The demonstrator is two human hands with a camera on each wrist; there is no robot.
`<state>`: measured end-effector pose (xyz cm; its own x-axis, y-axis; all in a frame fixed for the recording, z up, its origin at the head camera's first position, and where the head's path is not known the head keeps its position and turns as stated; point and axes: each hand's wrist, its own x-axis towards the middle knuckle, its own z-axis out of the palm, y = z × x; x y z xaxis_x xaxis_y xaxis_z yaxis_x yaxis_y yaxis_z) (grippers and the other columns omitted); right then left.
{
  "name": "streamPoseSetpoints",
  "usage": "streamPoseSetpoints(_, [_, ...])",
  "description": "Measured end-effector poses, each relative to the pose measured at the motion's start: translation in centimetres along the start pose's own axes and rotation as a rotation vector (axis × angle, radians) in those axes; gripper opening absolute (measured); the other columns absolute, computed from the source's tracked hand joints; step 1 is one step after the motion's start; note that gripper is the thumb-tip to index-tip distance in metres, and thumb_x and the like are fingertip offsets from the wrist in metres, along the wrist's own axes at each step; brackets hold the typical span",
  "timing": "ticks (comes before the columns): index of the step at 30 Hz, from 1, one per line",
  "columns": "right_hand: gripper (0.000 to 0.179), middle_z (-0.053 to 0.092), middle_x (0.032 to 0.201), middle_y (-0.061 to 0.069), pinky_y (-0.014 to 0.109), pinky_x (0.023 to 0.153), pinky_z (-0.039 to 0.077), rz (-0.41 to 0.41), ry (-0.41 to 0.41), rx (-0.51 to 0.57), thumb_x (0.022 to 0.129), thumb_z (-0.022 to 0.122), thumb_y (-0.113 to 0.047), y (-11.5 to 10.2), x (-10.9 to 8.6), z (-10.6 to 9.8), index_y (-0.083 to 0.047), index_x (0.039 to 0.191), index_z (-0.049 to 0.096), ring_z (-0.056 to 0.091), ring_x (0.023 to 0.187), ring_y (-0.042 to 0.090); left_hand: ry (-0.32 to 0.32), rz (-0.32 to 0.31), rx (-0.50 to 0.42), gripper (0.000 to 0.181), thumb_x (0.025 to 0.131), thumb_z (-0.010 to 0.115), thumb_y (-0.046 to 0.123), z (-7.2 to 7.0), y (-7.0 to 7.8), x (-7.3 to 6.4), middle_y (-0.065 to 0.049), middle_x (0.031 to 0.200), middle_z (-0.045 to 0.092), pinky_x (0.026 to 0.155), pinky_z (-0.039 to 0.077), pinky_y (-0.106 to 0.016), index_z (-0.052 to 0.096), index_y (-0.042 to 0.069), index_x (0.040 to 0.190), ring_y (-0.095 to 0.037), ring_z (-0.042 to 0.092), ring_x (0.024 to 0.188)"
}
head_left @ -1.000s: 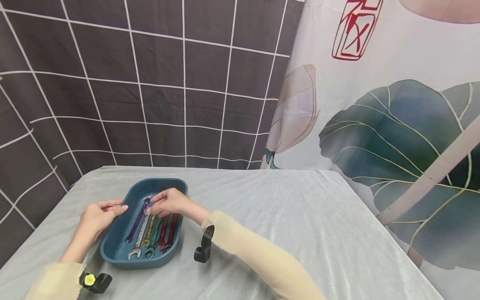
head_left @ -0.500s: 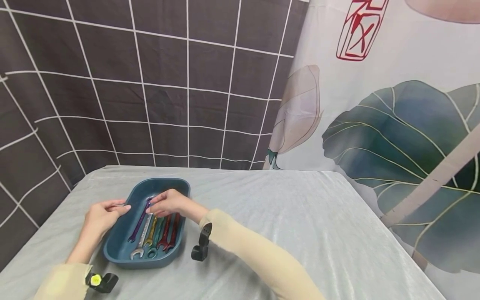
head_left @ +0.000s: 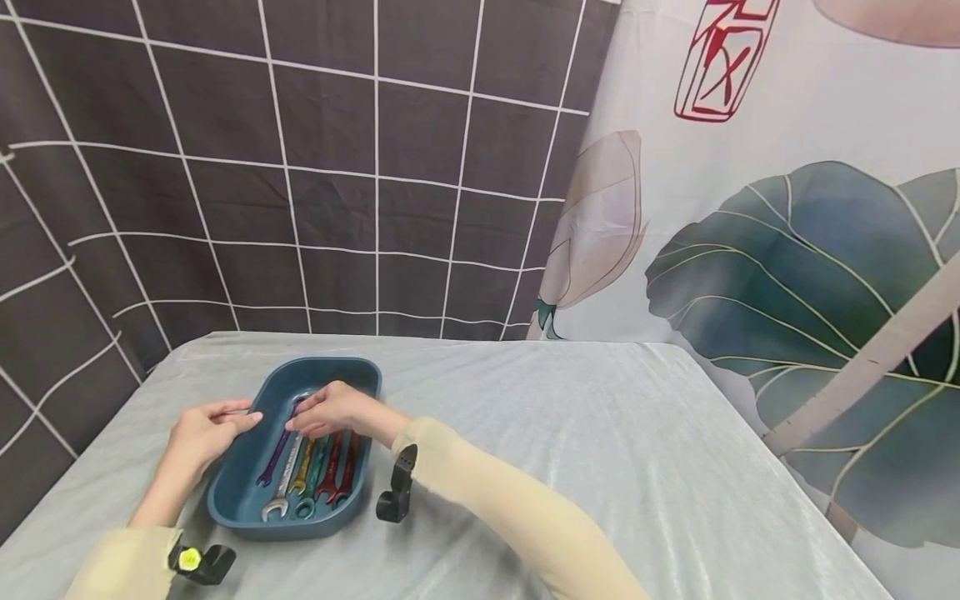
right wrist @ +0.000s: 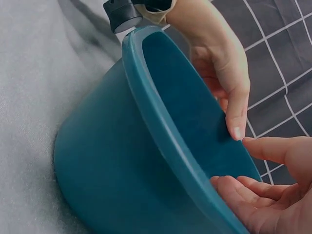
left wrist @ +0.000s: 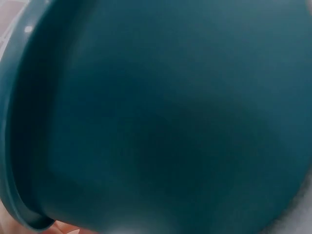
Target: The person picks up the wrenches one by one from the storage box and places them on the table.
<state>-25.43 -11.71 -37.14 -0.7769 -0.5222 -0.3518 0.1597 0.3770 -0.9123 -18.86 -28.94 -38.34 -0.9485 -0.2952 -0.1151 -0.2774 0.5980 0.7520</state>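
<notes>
A blue plastic tray [head_left: 238,487] stands on the left part of the table. Inside it, side by side, lie a purple wrench [head_left: 273,458], a silver wrench [head_left: 285,477], a gold wrench [head_left: 302,473], a green wrench [head_left: 311,482] and red wrenches [head_left: 330,473]. My left hand [head_left: 197,437] pinches the tray's left rim, its thumb on the inner side. Over the far ends of the wrenches is my right hand [head_left: 337,410], beside the purple one. In the right wrist view, its thumb [right wrist: 273,148] and fingers [right wrist: 239,192] are apart, with nothing visible between them.
A pale grey cloth [head_left: 540,450] covers the table and extends to the right of the tray. Behind hang a dark grid-patterned curtain [head_left: 322,200] and a white leaf-print curtain [head_left: 615,308]. Each wrist carries a small black camera [head_left: 397,487].
My right hand has shifted slightly left and toward me over the wrenches. The left hand keeps its hold on the rim. The head view has turned a little left.
</notes>
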Motion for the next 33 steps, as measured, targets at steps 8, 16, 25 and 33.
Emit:
streamPoseSetpoints(8, [0.033, 0.068, 0.09, 0.015, 0.035, 0.083, 0.053, 0.057, -0.051, 0.041, 0.076, 0.069, -0.006, -0.2, 0.3, 0.3, 0.009, 0.105, 0.06, 0.066, 0.093, 0.029, 0.004, -0.018, 0.022, 0.064, 0.082, 0.06, 0.042, -0.2, 0.0, 0.1, -0.028, 0.122, 0.052, 0.077, 0.049, -0.043, 0.05, -0.005, 0.124, -0.043, 0.048, 0.112])
streamPoseSetpoints(16, [0.023, 0.067, 0.087, 0.01, 0.035, 0.086, 0.052, 0.105, -0.068, 0.076, 0.077, 0.068, -0.004, -0.2, 0.6, 0.5, 0.007, 0.096, 0.062, 0.065, 0.096, 0.028, -0.024, -0.041, 0.009, 0.066, 0.082, 0.059, 0.044, -0.1, 0.0, 0.1, -0.03, 0.131, 0.041, 0.081, 0.048, -0.044, 0.049, -0.004, 0.126, -0.043, 0.045, 0.116])
streamPoseSetpoints(25, [0.019, 0.066, 0.09, 0.007, 0.033, 0.089, 0.051, 0.154, -0.061, 0.039, 0.077, 0.07, -0.01, -0.5, 1.1, 0.9, 0.003, 0.09, 0.065, 0.064, 0.097, 0.023, -0.031, -0.077, -0.011, 0.067, 0.08, 0.061, 0.045, -0.2, -0.2, 0.4, -0.03, 0.131, 0.042, 0.056, 0.044, -0.023, 0.048, -0.001, 0.128, -0.025, 0.054, 0.088])
streamPoseSetpoints(33, [0.049, 0.06, 0.11, 0.011, 0.033, 0.089, 0.051, 0.194, -0.026, 0.065, 0.075, 0.071, -0.007, -1.0, 1.7, 1.6, 0.007, 0.118, 0.051, 0.062, 0.101, 0.024, -0.016, -0.083, -0.027, 0.066, 0.08, 0.063, 0.043, -0.1, -0.5, 0.5, -0.025, 0.114, 0.053, 0.05, 0.04, -0.026, 0.049, 0.0, 0.127, -0.01, 0.045, 0.055])
